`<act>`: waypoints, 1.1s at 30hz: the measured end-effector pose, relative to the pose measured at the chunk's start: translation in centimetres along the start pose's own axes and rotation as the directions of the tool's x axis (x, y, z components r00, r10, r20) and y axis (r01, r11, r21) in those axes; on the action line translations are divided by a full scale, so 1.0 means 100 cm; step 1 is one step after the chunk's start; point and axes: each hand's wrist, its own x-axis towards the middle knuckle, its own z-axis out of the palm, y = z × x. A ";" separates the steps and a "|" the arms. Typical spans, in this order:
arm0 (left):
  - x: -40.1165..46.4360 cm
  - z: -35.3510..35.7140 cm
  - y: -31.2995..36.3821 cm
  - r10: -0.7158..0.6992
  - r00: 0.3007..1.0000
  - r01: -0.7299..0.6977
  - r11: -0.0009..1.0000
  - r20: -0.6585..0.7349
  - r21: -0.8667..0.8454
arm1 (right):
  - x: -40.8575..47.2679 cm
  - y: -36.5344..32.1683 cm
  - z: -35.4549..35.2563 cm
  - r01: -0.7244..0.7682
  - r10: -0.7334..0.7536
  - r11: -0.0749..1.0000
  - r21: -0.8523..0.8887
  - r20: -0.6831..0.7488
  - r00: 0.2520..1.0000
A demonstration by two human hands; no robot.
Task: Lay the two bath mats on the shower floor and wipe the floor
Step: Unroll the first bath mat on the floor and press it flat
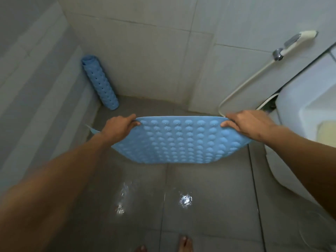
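Observation:
A light blue bath mat with rows of suction cups facing me hangs spread out above the grey shower floor. My left hand grips its upper left edge and my right hand grips its upper right edge. The mat's lower part sags toward me, and its left end sticks out behind my left wrist. A second blue mat, rolled into a tube, leans upright in the far left corner against the wall.
The floor tiles are wet, with shiny patches near the middle. A hand shower with a white hose hangs on the right wall. A white toilet stands at the right. My bare toes show at the bottom edge.

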 end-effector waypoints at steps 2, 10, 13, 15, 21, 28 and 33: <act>-0.007 0.000 -0.006 0.041 0.995 -0.051 0.992 0.089 0.117 | -0.009 -0.012 0.036 -0.043 0.037 0.995 0.087 0.071 0.997; -0.010 0.102 -0.002 0.079 0.907 -0.120 0.990 0.414 0.073 | -0.003 -0.020 0.186 -0.137 0.034 0.916 0.377 0.268 0.963; 0.003 0.174 0.004 0.150 0.869 -0.182 0.983 0.471 0.023 | 0.022 -0.016 0.258 -0.130 0.030 0.928 0.348 0.280 0.959; 0.020 0.224 0.001 0.172 0.856 -0.214 0.976 0.488 0.032 | 0.045 -0.012 0.304 -0.127 0.038 0.942 0.310 0.277 0.960; 0.106 0.331 -0.021 0.118 0.913 -0.176 0.978 0.391 0.114 | 0.133 0.001 0.402 -0.125 0.099 0.983 0.132 0.182 0.978; 0.170 0.418 -0.051 0.085 0.981 -0.088 0.996 0.176 0.007 | 0.222 0.012 0.483 -0.307 0.307 0.951 -0.022 0.155 0.939; 0.146 0.470 -0.032 0.050 0.979 -0.018 0.986 -0.197 0.164 | 0.227 -0.011 0.519 -0.374 0.368 0.926 -0.052 -0.095 0.925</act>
